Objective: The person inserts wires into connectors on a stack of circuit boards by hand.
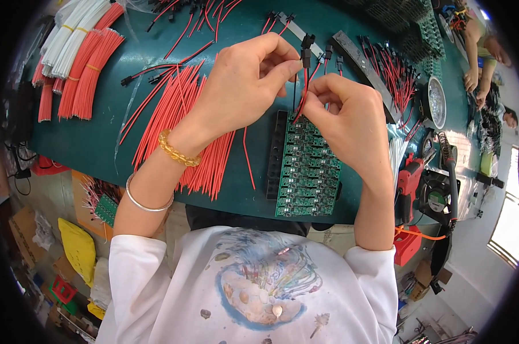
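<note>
A panel of green circuit boards [308, 172] lies in a black holder [275, 155] at the table's near edge. At its far end stands a black plug connector [306, 50] with red and black wires. My left hand [256, 74] is closed beside that connector, thumb and forefinger pinched at its black wire [295, 94]. Lower down, my right hand [345, 114] pinches the connector's red wire [300, 108] just above the top boards. The exact wire ends are hidden by my fingers. More connectors [328, 53] with leads stand behind my right hand.
Loose red wires [162, 120] spread left of the boards. Bundled white wires [76, 37] and red wires [91, 74] lie farther left. At right are a metal bar [362, 71], a pile of connector leads [391, 71], a round metal dish [436, 103], a red tool [408, 183] and a fan [437, 192]. Another person's hands [474, 80] work far right.
</note>
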Demonstrator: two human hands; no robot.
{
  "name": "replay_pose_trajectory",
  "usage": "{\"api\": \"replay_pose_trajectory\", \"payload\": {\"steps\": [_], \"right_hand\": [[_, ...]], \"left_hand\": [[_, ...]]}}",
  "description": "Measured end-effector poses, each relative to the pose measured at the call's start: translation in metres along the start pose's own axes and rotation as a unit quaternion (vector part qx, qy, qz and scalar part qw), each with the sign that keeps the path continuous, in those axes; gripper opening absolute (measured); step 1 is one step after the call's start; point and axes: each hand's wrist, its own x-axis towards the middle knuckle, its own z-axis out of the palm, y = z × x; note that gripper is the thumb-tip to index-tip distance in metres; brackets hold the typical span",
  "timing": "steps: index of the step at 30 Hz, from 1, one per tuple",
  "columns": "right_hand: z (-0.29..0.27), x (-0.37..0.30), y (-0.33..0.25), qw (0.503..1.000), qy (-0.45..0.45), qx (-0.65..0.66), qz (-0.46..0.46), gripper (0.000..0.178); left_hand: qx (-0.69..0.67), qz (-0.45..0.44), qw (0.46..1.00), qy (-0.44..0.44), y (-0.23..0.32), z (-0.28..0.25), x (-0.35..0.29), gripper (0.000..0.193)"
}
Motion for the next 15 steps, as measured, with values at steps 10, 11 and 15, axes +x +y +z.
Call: {"api": "replay_pose_trajectory", "payload": {"steps": [10,11,15], "right_hand": [[0.0003,-0.0017,-0.0005,1.0,0.007,-0.018,-0.005,0.013],[0.0005,-0.0017,-0.0002,1.0,0.007,-0.015,-0.007,0.012],[0.0029,-0.002,0.0019,1.0,0.018,-0.005,-0.018,0.012]], "left_hand": [[0.023,0.03,0.999,0.012,-0.0003,0.0013,-0.0013,0.012],[0.026,0.034,0.999,0.015,-0.0005,0.0013,-0.0014,0.012],[0.044,0.044,0.998,0.016,-0.0006,0.0005,-0.0017,0.011]]}}
